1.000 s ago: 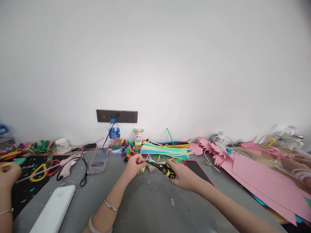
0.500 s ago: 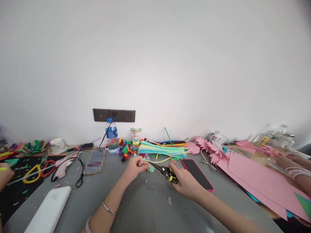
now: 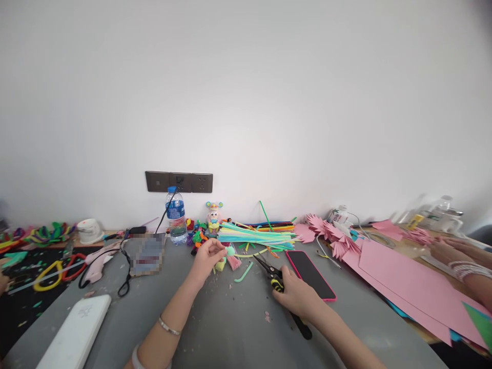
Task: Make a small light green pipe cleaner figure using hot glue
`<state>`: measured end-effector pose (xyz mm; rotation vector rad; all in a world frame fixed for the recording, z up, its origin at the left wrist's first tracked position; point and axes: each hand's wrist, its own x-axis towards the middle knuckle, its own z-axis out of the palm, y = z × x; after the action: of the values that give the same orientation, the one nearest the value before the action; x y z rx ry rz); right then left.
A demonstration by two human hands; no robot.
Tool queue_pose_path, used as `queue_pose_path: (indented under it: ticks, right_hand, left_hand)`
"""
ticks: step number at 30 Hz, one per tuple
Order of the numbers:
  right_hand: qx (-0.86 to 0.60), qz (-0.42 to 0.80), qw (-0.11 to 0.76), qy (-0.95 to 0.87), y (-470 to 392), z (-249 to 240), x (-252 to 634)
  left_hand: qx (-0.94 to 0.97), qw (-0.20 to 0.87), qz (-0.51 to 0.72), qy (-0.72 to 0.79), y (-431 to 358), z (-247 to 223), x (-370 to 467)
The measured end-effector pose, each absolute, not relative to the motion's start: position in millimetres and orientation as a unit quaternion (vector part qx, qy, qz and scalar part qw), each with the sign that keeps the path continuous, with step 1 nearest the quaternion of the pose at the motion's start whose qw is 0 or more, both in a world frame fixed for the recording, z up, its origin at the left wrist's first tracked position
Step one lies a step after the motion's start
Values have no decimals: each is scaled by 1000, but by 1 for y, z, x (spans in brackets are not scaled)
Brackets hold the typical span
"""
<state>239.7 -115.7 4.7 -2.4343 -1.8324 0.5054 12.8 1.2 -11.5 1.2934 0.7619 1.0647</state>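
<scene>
Left hand (image 3: pixel 210 257), thumb and fingertips together, pinches a small roundish mint-green piece (image 3: pixel 230 251) near 6 o'clock; right hand (image 3: pixel 295 292) curls round spread black-and-yellow pliers (image 3: pixel 270 272), toward its 4 o'clock.

We see a grey table (image 3: pixel 226 328) flecked with small scraps (image 3: pixel 267 316). Near its back edge stand a water bottle (image 3: pixel 176 221) and a small figure (image 3: pixel 213 217), beside a bundle of pipe cleaners (image 3: pixel 257 236). A white slab (image 3: pixel 75 333) lies by the left edge; toward the right, a pink-rimmed phone (image 3: pixel 311 275). Between them we find a short mint strip (image 3: pixel 243 273).
</scene>
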Motion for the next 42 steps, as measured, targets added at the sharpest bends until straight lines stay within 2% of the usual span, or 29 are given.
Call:
queue_pose_path:
  ticks: [3,6,11,14,16,20,24,30,42]
  right_hand:
    - [-813,115,11,-571,-110,-2,230]
    - [-822,56,34,-566,-98,-11,227]
    - [-806,-34,89,-584,-81,-22,230]
    - [-790,-37,158,-591,-77,-14,225]
    - [-741,28,253,-621,-72,-3,217]
    - [-563,322,438,-622,-52,14,195]
    - [-428,543,504,-518,-32,10,177]
    - [-324,675,517,-415,-24,-13,172]
    - [-286,728,485,-391,-29,-21,180]
  left_hand:
    - [543,625,456,326,1,-12,13]
    - [515,644,462,326,1,-12,14]
    - [474,670,474,319,-1,-8,15]
    - [461,678,477,317,-3,-6,16]
    - [459,679,476,319,-3,-6,16]
    - [461,679,477,314,-2,-7,16]
    - [450,682,488,306,0,-8,14]
    - [437,702,478,297,1,-10,14]
    - [407,790,375,265,-7,-6,16]
